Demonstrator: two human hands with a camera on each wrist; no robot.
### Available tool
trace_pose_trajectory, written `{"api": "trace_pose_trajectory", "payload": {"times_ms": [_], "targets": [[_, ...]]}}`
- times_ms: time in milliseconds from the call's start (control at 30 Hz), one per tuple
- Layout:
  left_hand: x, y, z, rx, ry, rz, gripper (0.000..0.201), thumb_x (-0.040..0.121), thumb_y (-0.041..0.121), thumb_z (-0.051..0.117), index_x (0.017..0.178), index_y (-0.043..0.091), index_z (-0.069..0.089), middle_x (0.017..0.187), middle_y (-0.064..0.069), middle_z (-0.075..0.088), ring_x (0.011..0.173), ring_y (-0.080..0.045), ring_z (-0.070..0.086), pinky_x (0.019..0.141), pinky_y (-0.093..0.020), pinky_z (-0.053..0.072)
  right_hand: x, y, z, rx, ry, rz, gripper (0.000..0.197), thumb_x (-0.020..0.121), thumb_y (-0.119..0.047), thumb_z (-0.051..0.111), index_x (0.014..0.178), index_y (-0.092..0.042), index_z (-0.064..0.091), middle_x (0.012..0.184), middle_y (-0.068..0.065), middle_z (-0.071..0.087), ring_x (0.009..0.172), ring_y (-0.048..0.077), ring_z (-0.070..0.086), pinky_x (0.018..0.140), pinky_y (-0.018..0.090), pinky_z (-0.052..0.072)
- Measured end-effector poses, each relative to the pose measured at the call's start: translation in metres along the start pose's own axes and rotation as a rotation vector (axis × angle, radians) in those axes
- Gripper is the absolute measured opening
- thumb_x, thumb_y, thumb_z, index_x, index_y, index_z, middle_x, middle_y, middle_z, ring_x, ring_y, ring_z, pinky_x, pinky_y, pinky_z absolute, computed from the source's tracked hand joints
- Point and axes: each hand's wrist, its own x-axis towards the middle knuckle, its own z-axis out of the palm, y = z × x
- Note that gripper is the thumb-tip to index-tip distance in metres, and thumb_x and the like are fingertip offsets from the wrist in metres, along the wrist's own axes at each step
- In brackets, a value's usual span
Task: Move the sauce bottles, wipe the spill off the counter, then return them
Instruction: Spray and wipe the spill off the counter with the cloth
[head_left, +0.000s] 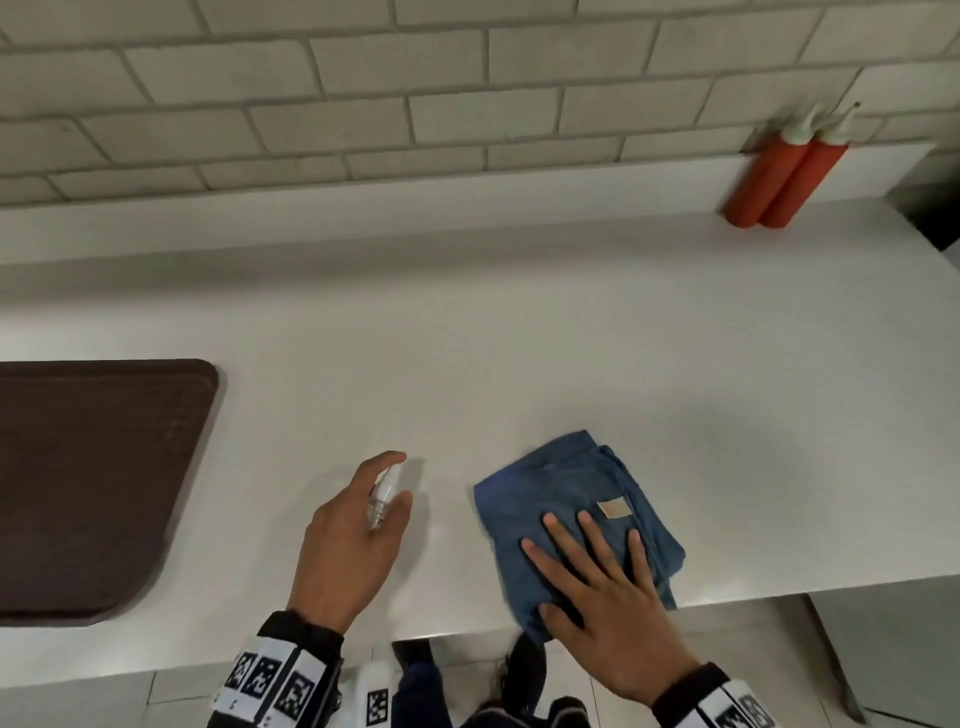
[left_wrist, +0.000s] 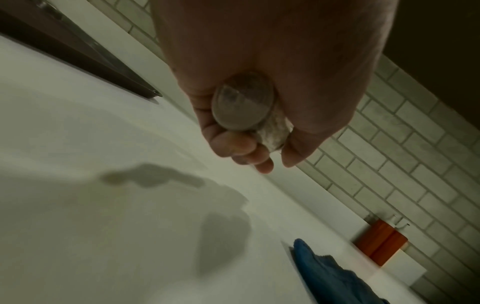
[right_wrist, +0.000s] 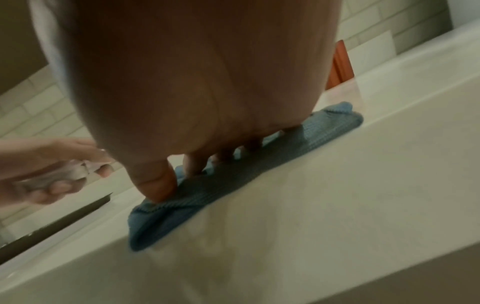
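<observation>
Two red sauce bottles (head_left: 784, 171) with white nozzles stand side by side at the far right of the white counter (head_left: 519, 338), against the tiled wall; the left wrist view shows them too (left_wrist: 381, 244). My left hand (head_left: 353, 540) grips a small clear spray bottle (head_left: 383, 493) above the counter, its round base visible in the palm (left_wrist: 241, 105). My right hand (head_left: 597, 571) lies flat with spread fingers on a folded blue cloth (head_left: 566, 499) near the front edge, pressing it down (right_wrist: 233, 179). No spill is plainly visible.
A dark brown tray (head_left: 98, 483) lies on the counter at the left. The counter's front edge (head_left: 779, 587) runs just below the cloth, with tiled floor beneath. A raised ledge (head_left: 363, 218) backs the counter under the brick-pattern wall.
</observation>
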Motion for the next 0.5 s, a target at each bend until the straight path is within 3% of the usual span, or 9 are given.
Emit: {"api": "trace_pose_trajectory", "payload": {"times_ms": [100,167,233,333,433,500], "targets": [[-0.005,0.010,0.009,0.007,-0.006,0.001,0.038,0.095,0.033,0.059,0.129,0.046,0.050,0.086,0.021,0.060,0.084,-0.010,0.062,0.078,-0.031,0.049,0.020,0.021,-0.011,0.041,0.004,0.034,0.067,0.089,-0.060,0.032,0.151,-0.048,0.008,0.161,-0.014,0.006,0.148,0.025,0.014,0.111,0.060,0.001],[-0.008,0.014,0.013,0.003,-0.003,-0.004,0.037,0.094,0.033,0.059,0.128,0.046,0.050,0.085,0.018,0.061,0.084,-0.011,0.063,0.077,-0.031,0.050,0.045,0.039,-0.026,0.037,0.006,0.093,0.068,0.086,-0.065,0.013,0.149,-0.051,-0.007,0.159,-0.017,-0.014,0.150,0.023,-0.006,0.113,0.060,-0.013],[-0.011,0.015,0.015,-0.001,0.003,-0.002,0.037,0.094,0.035,0.058,0.128,0.047,0.050,0.085,0.012,0.065,0.079,-0.011,0.065,0.076,-0.033,0.053,0.077,0.053,-0.041,0.053,0.001,0.171,0.066,0.088,-0.063,0.010,0.148,-0.051,-0.013,0.159,-0.016,-0.022,0.148,0.023,-0.018,0.111,0.062,-0.016],[-0.012,0.016,0.018,-0.004,0.011,0.001,0.037,0.094,0.037,0.058,0.128,0.049,0.049,0.090,0.006,0.069,0.081,-0.008,0.065,0.078,-0.034,0.055,0.113,0.050,-0.059,0.076,-0.042,0.220,0.065,0.097,-0.052,0.024,0.149,-0.047,-0.013,0.160,-0.012,-0.022,0.146,0.027,-0.021,0.109,0.068,-0.012],[-0.008,0.016,0.017,-0.004,0.008,-0.011,0.037,0.094,0.038,0.058,0.128,0.049,0.049,0.089,0.010,0.068,0.079,-0.007,0.065,0.078,-0.034,0.055,0.112,0.035,-0.054,0.025,-0.055,0.159,0.066,0.090,-0.054,0.009,0.151,-0.043,-0.012,0.161,-0.007,-0.020,0.146,0.031,-0.021,0.107,0.072,-0.011],[-0.002,0.015,0.015,-0.007,0.005,-0.014,0.037,0.094,0.037,0.058,0.128,0.048,0.049,0.088,0.016,0.066,0.079,-0.006,0.065,0.077,-0.034,0.054,0.092,0.026,-0.040,-0.043,-0.039,0.068,0.071,0.085,-0.054,0.012,0.154,-0.040,0.004,0.164,-0.002,-0.002,0.148,0.034,-0.007,0.108,0.072,-0.005]]}}
